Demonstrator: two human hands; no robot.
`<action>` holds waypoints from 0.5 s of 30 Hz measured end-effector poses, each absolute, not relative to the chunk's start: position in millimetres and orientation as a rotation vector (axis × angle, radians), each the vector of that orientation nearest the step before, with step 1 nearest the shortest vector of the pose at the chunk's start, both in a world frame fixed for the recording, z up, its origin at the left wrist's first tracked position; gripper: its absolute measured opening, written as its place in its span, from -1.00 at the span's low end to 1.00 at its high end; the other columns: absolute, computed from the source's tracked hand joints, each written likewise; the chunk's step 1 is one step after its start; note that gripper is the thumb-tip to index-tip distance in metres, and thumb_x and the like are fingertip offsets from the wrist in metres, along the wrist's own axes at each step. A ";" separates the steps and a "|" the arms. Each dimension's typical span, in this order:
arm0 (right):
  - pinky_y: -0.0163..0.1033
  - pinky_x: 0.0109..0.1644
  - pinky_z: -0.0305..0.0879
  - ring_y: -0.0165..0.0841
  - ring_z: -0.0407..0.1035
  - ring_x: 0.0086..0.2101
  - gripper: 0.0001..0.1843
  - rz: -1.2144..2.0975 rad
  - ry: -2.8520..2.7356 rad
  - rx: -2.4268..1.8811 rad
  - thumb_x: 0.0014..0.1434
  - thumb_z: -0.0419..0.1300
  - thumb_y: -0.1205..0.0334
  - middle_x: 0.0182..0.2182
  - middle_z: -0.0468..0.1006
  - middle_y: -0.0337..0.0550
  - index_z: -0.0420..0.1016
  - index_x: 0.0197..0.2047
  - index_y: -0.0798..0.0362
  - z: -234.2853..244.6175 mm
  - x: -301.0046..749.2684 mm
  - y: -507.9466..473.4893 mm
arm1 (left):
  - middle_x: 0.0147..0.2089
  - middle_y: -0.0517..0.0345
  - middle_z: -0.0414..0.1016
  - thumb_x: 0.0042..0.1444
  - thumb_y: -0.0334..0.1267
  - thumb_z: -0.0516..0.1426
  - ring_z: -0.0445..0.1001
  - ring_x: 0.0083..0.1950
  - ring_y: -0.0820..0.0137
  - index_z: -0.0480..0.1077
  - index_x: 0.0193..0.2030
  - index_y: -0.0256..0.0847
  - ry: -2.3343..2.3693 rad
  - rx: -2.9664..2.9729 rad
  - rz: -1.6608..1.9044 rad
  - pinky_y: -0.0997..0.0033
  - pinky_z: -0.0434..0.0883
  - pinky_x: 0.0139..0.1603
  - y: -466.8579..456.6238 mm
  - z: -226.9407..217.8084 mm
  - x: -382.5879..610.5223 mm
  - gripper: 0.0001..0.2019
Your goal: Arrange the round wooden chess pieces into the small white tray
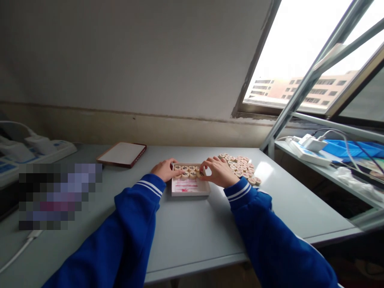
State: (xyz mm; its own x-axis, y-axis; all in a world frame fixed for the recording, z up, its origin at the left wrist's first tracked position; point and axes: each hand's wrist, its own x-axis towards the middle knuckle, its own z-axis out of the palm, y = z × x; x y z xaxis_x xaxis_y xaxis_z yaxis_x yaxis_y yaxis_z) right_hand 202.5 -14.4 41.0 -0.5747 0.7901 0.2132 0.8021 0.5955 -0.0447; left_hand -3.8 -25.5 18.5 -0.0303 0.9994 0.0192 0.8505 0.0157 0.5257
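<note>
A shallow white box (190,193) rests on the desk in front of me, with two rows of round Chinese chess pieces (192,174) along its far side. The pieces in it carry black characters, and red markings show on the bare floor of the box. My left hand (166,169) is closed around the box's left side, its thumb reaching over the pieces. At the right end of the rows, my right hand (220,171) pinches a chess piece (202,173), partly hidden by the fingers. More pieces (241,165) lie loose just beyond my right hand, many with red characters.
A box lid (122,154) lies at the back left. Power strips with plugs stand at the far left (57,150) and on the right-hand shelf (309,150). A blurred-out object (60,196) with a white cable lies left. A metal frame (288,114) rises by the window.
</note>
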 end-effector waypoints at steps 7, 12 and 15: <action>-0.16 -0.15 -0.07 -0.26 0.19 -0.22 -0.81 -0.329 -2.621 -1.306 -0.01 0.19 0.11 -0.28 0.43 -0.16 0.45 -0.29 -0.05 47.8 197.6 -24.7 | -0.33 0.15 0.47 -0.20 0.11 0.11 0.41 -0.31 0.34 0.34 -0.21 -0.12 1.929 1.904 0.587 0.46 0.23 -0.37 -23.6 16.3 -4.5 -0.55; -0.15 -0.18 -0.09 -0.27 0.21 -0.24 -0.89 -0.399 -2.639 -1.306 0.01 0.19 0.22 -0.33 0.45 -0.16 0.47 -0.32 -0.05 45.6 189.0 -31.7 | -0.35 0.18 0.47 -0.19 0.08 0.11 0.41 -0.34 0.35 0.35 -0.22 -0.10 1.934 1.908 0.596 0.47 0.22 -0.40 -23.1 14.5 -5.2 -0.59; -0.17 -0.19 -0.09 -0.30 0.24 -0.27 -0.87 -0.290 -2.616 -1.290 0.00 0.21 0.21 -0.37 0.47 -0.20 0.46 -0.30 -0.06 44.8 191.7 -28.4 | -0.36 0.17 0.46 -0.16 0.08 0.09 0.40 -0.34 0.35 0.35 -0.23 -0.10 1.933 1.940 0.597 0.47 0.21 -0.42 -23.1 14.0 -5.5 -0.60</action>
